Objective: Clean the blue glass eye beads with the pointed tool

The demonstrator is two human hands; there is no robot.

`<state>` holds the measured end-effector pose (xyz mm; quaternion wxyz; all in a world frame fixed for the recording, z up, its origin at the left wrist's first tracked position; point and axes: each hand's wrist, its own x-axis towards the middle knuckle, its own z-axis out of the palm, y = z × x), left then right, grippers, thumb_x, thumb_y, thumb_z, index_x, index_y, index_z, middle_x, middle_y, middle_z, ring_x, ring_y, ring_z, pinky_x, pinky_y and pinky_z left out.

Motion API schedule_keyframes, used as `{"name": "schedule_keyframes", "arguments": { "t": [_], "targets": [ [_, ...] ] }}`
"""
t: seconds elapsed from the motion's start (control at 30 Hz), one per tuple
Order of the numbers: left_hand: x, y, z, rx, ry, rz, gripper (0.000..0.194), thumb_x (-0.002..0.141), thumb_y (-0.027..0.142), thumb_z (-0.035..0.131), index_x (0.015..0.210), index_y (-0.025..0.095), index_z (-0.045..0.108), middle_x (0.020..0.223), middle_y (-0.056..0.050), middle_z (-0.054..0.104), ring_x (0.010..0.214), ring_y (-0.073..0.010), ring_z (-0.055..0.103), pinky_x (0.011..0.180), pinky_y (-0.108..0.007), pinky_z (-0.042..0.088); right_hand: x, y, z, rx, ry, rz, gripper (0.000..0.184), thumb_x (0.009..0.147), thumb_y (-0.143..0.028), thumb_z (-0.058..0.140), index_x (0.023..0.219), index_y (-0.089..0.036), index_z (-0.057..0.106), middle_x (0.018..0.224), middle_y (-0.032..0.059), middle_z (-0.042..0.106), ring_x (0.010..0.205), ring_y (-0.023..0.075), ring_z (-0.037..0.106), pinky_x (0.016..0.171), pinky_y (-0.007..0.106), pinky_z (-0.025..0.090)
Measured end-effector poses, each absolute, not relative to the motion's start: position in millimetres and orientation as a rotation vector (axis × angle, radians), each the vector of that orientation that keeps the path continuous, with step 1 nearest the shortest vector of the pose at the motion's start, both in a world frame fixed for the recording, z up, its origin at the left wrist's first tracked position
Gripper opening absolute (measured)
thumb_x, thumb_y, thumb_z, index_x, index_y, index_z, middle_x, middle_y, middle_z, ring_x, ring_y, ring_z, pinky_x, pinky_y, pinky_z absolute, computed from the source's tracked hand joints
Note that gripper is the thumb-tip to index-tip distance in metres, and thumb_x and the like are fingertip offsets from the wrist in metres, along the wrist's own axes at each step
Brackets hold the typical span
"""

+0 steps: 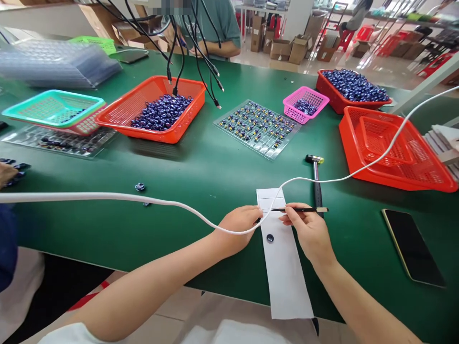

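A white paper strip [285, 267] lies on the green table [201, 191] in front of me, with ruled lines near its top and a small dark button-like piece [270, 237] on it. My left hand [238, 229] rests on the strip's left edge, fingers curled and pressed together at the paper. My right hand [308, 229] pinches a thin black pen [299, 209], its tip pointing left at the ruled lines. A white cable [143, 199] crosses over my left hand.
A small hammer [316, 179] lies behind the strip and a black phone [412, 246] to the right. Orange baskets [394, 153] stand right; another [158, 110] holds several dark blue pieces. A clear tray [258, 128], a pink basket [305, 102], hanging cables and a person opposite.
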<state>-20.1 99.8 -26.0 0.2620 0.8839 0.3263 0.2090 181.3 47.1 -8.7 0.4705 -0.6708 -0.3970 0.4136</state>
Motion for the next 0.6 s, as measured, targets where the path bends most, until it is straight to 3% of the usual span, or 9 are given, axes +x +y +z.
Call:
{"name": "schedule_keyframes", "arguments": {
  "t": [0.33,0.6],
  "targets": [
    [-24,91,-36,2.518,0.814,0.588,0.014,0.097,0.014,0.043,0.099,0.018,0.056,0.111,-0.01,0.071,0.113,-0.0242,0.064,0.095,-0.041,0.055,177,47,-15,-1.727,-0.985,1.006,0.034,0.083,-0.051,0.069,0.094,-0.019,0.067,0.079,0.006,0.074,0.077,0.0214,0.072,0.072,0.031,0.059],
    [-25,92,-43,2.569,0.746,0.58,0.016,0.097,0.01,0.043,0.103,0.016,0.056,0.115,-0.013,0.069,0.119,-0.0269,0.061,0.097,-0.044,0.054,178,45,-15,-1.722,-1.02,0.985,0.029,0.084,-0.048,0.069,0.092,-0.02,0.068,0.078,0.0051,0.074,0.075,0.0209,0.072,0.07,0.031,0.06]
  ]
}}
